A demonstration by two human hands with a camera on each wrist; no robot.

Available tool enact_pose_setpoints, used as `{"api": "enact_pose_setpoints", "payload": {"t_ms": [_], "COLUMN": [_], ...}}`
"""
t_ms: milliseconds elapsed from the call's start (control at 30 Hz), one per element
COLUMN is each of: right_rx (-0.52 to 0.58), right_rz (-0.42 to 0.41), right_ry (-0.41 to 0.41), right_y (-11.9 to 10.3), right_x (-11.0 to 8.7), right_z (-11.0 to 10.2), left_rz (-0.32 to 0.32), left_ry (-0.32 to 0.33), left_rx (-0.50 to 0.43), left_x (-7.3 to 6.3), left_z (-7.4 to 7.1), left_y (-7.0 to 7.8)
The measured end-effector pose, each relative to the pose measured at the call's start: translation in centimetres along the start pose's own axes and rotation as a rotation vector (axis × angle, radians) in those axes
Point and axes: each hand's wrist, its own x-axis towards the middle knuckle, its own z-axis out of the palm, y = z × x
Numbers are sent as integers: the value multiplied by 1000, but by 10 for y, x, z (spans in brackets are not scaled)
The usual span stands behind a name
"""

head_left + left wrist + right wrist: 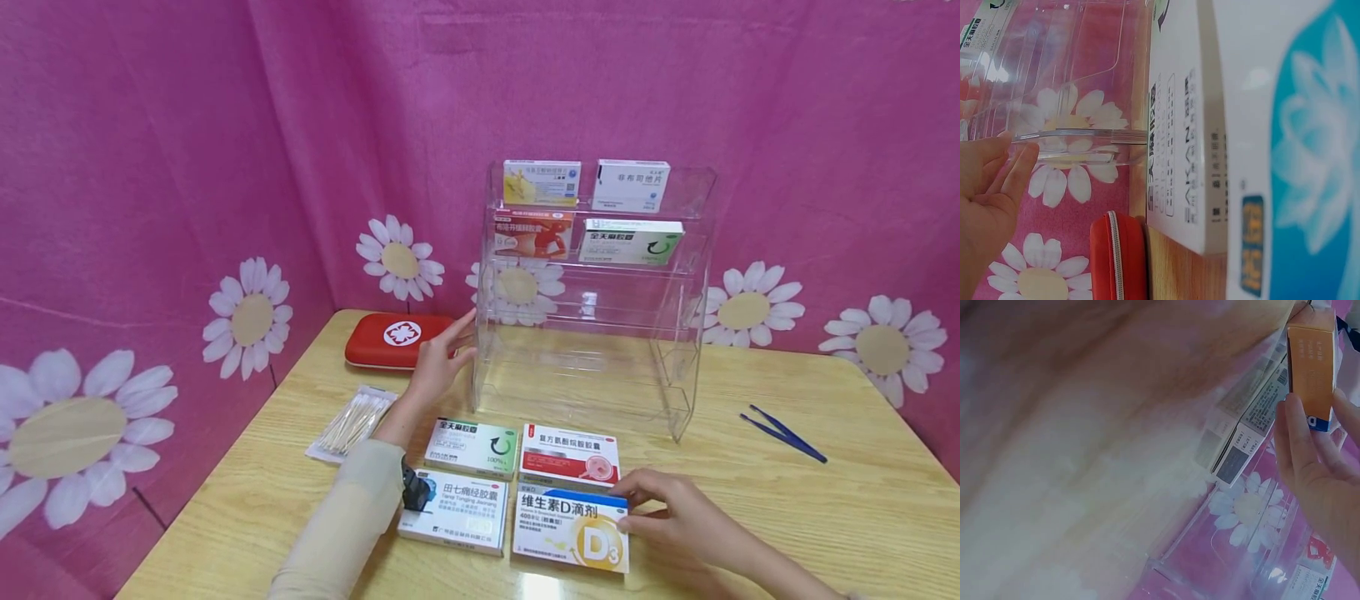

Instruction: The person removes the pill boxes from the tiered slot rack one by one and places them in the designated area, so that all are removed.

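Note:
My right hand pinches the right end of a white, blue and yellow vitamin D box at the front of the table; its orange end shows between thumb and fingers in the right wrist view. My left hand reaches to the left side panel of a clear tiered display rack, with its fingers nearly straight against the panel's edge. Behind the vitamin D box lies a red and white medicine box. To its left are a green and white medicine box and a blue and white one.
Two white boxes stand on the rack's top tier, with a red box and a green-white box below. A red first-aid case and bagged cotton swabs lie left, blue tweezers right.

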Motion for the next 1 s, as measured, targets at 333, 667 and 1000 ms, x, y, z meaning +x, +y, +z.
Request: {"api": "enact_pose_setpoints", "payload": {"t_ms": [333,667,1000], "right_rx": [-58,-131,-280], "right_rz": [5,32,-14], "right_ry": [-38,-64,81], "right_y": [4,1,-13], "right_x": [4,7,12], "right_z": [6,6,-24], "left_rz": [0,42,10], "left_ry": [-3,-6,-4], "left_rx": [-13,-82,-48], "left_x": [0,-1,-1], "left_z": [0,0,1], "left_y": [-1,-2,-1]}}
